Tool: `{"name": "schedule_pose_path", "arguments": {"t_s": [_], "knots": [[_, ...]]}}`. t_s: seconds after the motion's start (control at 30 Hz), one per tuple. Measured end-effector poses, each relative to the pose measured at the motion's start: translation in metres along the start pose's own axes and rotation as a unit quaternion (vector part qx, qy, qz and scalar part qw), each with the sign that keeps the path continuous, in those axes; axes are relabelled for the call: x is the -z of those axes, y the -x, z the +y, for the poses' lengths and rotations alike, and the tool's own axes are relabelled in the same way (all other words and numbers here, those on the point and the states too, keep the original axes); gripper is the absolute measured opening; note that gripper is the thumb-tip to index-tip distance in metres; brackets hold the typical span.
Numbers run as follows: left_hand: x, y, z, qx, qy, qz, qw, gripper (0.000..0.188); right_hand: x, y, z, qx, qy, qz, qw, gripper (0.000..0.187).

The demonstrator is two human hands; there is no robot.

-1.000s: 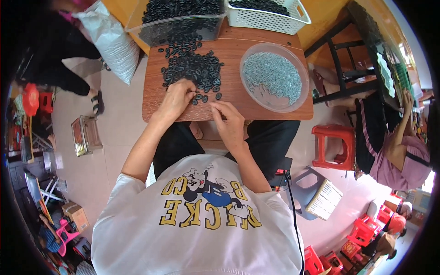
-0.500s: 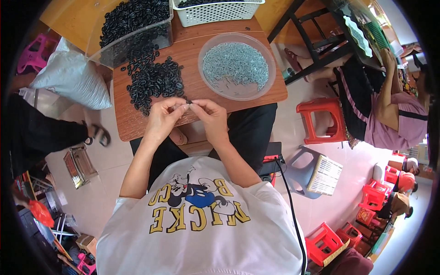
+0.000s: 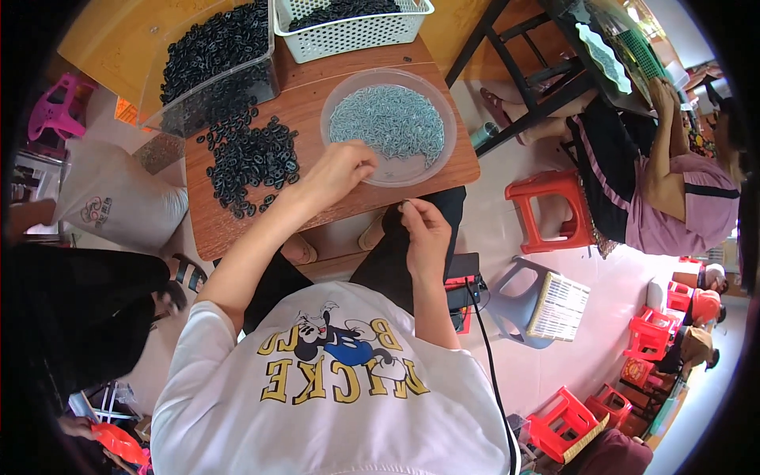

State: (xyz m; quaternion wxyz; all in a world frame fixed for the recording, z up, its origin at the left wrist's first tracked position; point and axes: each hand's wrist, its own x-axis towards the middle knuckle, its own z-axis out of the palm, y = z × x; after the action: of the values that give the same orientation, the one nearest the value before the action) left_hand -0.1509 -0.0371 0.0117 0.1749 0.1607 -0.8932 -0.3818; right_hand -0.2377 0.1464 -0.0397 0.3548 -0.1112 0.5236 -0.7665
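My left hand (image 3: 339, 172) reaches over the near rim of a round clear tub (image 3: 324, 127), its fingers curled together at the tub's front. Whatever those fingers hold, if anything, cannot be made out. Many small silvery screws (image 3: 392, 119) fill much of the tub. To the right, off the table's front edge, my right hand (image 3: 427, 233) has thumb and fingers pinched together. A tiny thing shows at its fingertips, too small to name. Left of the tub lies a loose pile of small black oval pieces (image 3: 249, 166), each with holes.
A clear bin (image 3: 273, 79) of the same black pieces lies tipped onto the wooden table (image 3: 309, 87). Behind stands a white perforated basket (image 3: 356, 39) with more. A person passes at left beside a pale sack (image 3: 119, 198); another sits at right near a red stool (image 3: 546, 206).
My hands, which met at the table's front edge, have parted. The left went right to the tub; the right moved right and down. At left, the walking person and sack have shifted.
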Motion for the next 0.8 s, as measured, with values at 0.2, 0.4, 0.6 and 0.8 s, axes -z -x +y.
{"name": "schedule_pose_path", "arguments": {"t_s": [0.2,0.4,0.6,0.8], "knots": [[-0.032,-0.034,-0.013,-0.034,-0.079,0.005,0.996,0.005,0.029,0.001,0.0,0.005,0.004,0.043,0.999,0.011],[-0.042,-0.045,-0.006,-0.016,-0.132,-0.003,0.991,0.009,0.035,0.001,0.003,-0.014,-0.009,0.047,0.999,0.012],[-0.049,-0.043,-0.016,-0.08,-0.18,0.021,0.98,0.008,0.028,-0.003,0.0,-0.002,-0.004,0.043,0.999,0.011],[-0.026,-0.033,0.0,0.024,0.076,0.068,0.994,0.009,0.016,-0.005,-0.007,0.01,-0.023,0.025,0.999,0.012]]}}
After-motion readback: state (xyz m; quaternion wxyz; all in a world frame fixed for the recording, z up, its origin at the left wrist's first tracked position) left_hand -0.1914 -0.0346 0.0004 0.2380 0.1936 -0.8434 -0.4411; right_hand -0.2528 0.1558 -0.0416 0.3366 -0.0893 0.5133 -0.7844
